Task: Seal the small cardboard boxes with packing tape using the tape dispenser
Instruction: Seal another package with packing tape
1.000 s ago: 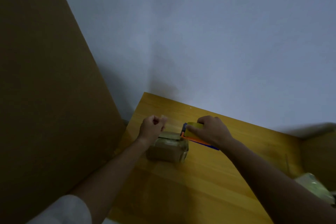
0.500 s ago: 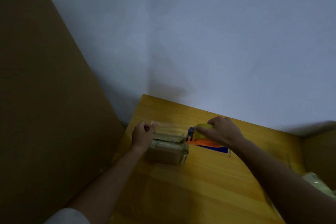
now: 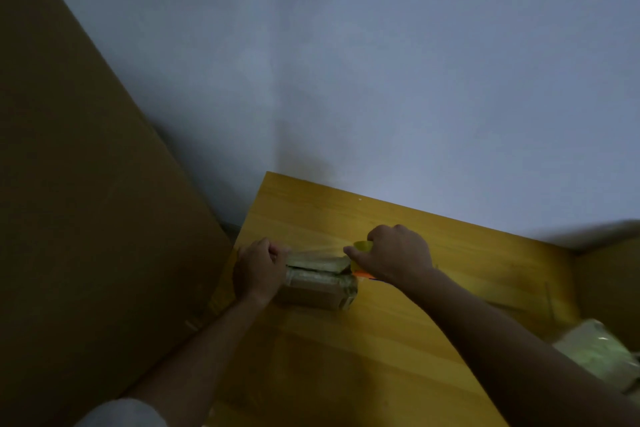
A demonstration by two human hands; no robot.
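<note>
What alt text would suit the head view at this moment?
Two bare hands stretch clear packing tape over a small brown cardboard box on a yellow wooden table: the left hand grips the tape's end, the right hand holds a yellow-and-orange tape dispenser. A large brown cardboard sheet leans at left.

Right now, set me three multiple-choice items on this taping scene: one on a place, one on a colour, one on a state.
1. Where is the small cardboard box?
A. on the wooden table
B. on the floor
C. atop the tall cardboard sheet

2. What colour is the tape roll?
A. red
B. yellow
C. white

3. What is the left hand doing?
A. lying flat and open
B. pointing at the wall
C. curled at the box's left end

Answers: 1 A, the box rests on the tabletop; 2 B, yellow shows beside the right hand; 3 C, its fingers are curled there.
</note>
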